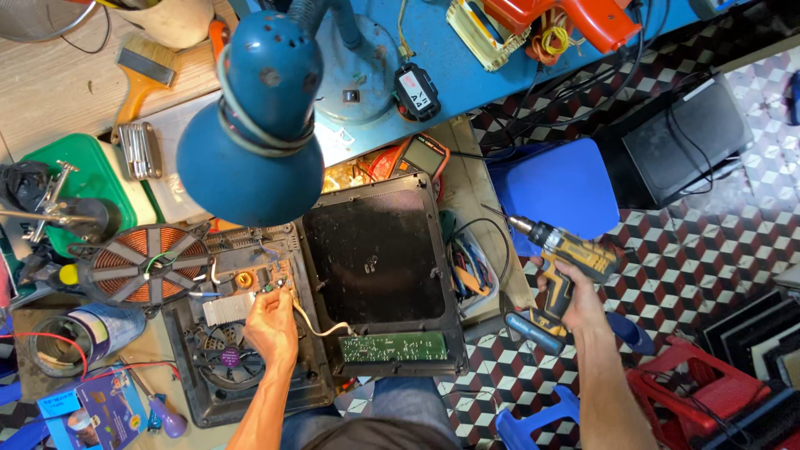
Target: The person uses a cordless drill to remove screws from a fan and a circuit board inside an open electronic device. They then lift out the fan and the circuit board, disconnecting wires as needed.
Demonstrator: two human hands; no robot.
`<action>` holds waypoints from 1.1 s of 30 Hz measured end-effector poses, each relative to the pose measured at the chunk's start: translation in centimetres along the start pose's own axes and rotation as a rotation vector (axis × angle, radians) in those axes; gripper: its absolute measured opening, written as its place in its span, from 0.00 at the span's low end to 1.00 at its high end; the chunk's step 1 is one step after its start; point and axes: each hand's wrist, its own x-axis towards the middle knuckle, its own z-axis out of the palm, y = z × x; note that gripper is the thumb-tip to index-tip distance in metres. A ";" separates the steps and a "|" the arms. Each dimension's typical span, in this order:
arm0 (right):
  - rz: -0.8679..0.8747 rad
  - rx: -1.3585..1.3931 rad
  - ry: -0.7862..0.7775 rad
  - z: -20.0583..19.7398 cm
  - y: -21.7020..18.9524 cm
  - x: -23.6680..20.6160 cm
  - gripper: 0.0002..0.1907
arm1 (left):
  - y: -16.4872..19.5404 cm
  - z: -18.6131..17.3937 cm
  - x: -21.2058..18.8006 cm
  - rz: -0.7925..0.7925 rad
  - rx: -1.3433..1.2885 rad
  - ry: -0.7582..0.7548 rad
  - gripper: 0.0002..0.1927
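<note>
Head view looks straight down on a crowded counter, and the big blue desk lamp at 11 o'clock covers much of what lies beneath its shade. The left hand rests on the opened induction cooker base at about 7 o'clock, fingers pinched together on something small by the circuit board; what it grips is too small to make out. The right hand is closed around the handle of a yellow cordless drill at 4 o'clock, held off the counter's edge above the floor, its bit pointing toward 10 o'clock. The two hands are well apart. Between them lies the cooker's black top panel, face down, with a green circuit strip along its near edge. A copper coil disc sits at 9 o'clock, partly over the base. The person's lower body is cut off at the bottom edge. The floor is a checkered cube-pattern tile, with a blue stool and red plastic stool standing on it.
</note>
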 end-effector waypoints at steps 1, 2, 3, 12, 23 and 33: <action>0.000 -0.011 -0.058 0.1 -0.6 1.6 0.22 | 0.1 0.5 0.2 -0.075 -0.004 -0.017 0.12; -0.001 -0.022 -0.116 0.3 -1.2 3.0 0.22 | 0.3 0.7 0.4 -0.151 -0.008 -0.034 0.12; 0.016 -0.051 -0.135 0.5 -1.9 4.4 0.22 | 0.4 1.0 0.5 -0.227 -0.015 -0.048 0.12; 0.180 -0.203 -0.275 3.6 -3.5 13.1 0.22 | 1.5 3.3 0.6 -0.274 0.035 0.092 0.15; 0.266 -0.390 -0.052 2.9 0.4 9.9 0.16 | 1.4 3.6 0.6 -0.088 0.116 0.088 0.12; 0.015 -1.545 0.162 1.3 2.0 10.3 0.40 | -1.1 3.8 1.8 -0.090 0.195 0.017 0.12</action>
